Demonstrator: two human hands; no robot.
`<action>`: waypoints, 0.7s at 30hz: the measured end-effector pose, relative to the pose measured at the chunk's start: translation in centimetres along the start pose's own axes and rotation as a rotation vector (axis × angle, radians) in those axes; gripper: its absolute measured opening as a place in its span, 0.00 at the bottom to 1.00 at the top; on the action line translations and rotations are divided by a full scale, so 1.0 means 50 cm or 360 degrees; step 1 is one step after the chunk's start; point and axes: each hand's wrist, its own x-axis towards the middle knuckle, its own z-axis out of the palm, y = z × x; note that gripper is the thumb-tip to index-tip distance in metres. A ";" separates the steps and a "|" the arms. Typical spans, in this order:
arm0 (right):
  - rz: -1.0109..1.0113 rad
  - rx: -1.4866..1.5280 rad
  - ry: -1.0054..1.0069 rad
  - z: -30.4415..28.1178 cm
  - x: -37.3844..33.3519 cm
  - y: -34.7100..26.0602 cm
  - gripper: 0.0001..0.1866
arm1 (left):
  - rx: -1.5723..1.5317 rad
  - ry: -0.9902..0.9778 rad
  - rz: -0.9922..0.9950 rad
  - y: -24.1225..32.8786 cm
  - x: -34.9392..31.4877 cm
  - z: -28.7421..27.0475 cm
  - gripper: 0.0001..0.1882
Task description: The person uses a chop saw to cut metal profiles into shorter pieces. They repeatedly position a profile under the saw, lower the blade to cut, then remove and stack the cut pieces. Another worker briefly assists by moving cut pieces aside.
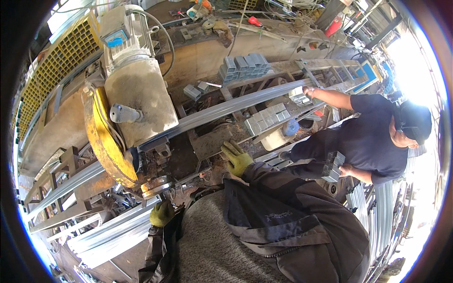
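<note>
Two gloved hands (237, 159) (162, 213) at centre and lower left, one co-worker (373, 134) at right, one yellow guard (106, 137) at left, one motor (126, 40) at upper left, and two resting stacks of metal pieces (243, 68) (267, 119) at upper centre.

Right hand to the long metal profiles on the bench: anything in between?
Yes: a flat, grimy metal plate lies between the gloved right hand and the long profiles. Nothing upright shows in that gap. The co-worker's hand is farther right, outside it.
</note>
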 end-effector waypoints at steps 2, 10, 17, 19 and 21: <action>0.0002 -0.0008 -0.0013 -0.001 -0.001 0.001 0.43 | -0.0025 -0.0015 0.0009 -0.006 -0.002 0.002 0.14; 0.0075 -0.0005 -0.0111 -0.016 0.002 -0.010 0.43 | -0.0055 -0.0043 0.0006 -0.012 0.002 0.005 0.14; 0.0002 0.0045 -0.0039 -0.008 0.003 -0.007 0.43 | -0.0150 -0.0030 0.0058 0.007 0.011 -0.023 0.14; -0.0073 0.0033 -0.0049 -0.001 0.005 0.003 0.43 | -0.0035 -0.0151 -0.0085 0.025 0.019 -0.037 0.12; 0.0019 0.0023 -0.0057 0.011 0.011 0.007 0.42 | -0.0103 -0.0092 -0.0056 0.046 0.031 -0.051 0.10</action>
